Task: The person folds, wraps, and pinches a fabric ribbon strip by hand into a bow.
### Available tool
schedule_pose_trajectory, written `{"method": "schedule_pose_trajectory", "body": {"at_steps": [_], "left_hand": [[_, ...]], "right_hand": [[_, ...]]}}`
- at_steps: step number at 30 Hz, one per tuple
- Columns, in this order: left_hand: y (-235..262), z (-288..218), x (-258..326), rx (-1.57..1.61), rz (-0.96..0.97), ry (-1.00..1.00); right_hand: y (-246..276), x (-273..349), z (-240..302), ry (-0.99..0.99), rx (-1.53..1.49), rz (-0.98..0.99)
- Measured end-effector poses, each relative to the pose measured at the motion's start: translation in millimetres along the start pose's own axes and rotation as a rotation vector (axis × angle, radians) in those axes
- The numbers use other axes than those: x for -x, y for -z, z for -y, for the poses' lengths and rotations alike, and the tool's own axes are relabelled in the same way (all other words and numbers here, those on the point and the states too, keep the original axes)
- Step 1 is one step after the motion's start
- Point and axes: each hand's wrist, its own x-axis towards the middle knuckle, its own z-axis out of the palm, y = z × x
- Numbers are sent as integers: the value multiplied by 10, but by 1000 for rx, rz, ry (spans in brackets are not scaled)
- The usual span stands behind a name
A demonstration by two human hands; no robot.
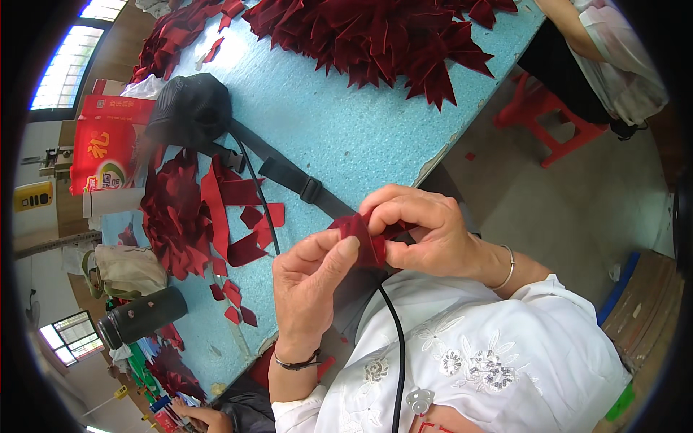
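Both of my hands hold one small piece of dark red ribbon [359,232] just off the edge of the light blue table [346,123]. My left hand [310,285] presses its thumb against the ribbon's lower left side. My right hand [419,227] curls over the ribbon from the right and pinches its folded end. A pile of cut red ribbon pieces [191,216] lies on the table to the left of my hands. A larger heap of folded red ribbon bows [382,36] covers the far end of the table.
A black bag [189,108] with a strap lies on the table, and a black cable [393,339] runs down over my white blouse. A dark bottle [141,316] and a red box [108,144] stand at left. Another person sits by a red stool [548,123] at upper right.
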Motion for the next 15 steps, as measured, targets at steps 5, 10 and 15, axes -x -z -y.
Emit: {"method": "schedule_pose_trajectory", "body": {"at_steps": [5, 10, 15], "left_hand": [[-74, 51, -4, -27, -124, -116], [-84, 107, -7, -54, -186, -161], [-76, 80, -56, -51, -179, -117]], "right_hand": [[-58, 9, -73, 191, 47, -91], [-109, 64, -73, 119, 18, -173], [-142, 26, -96, 153, 120, -169]]}}
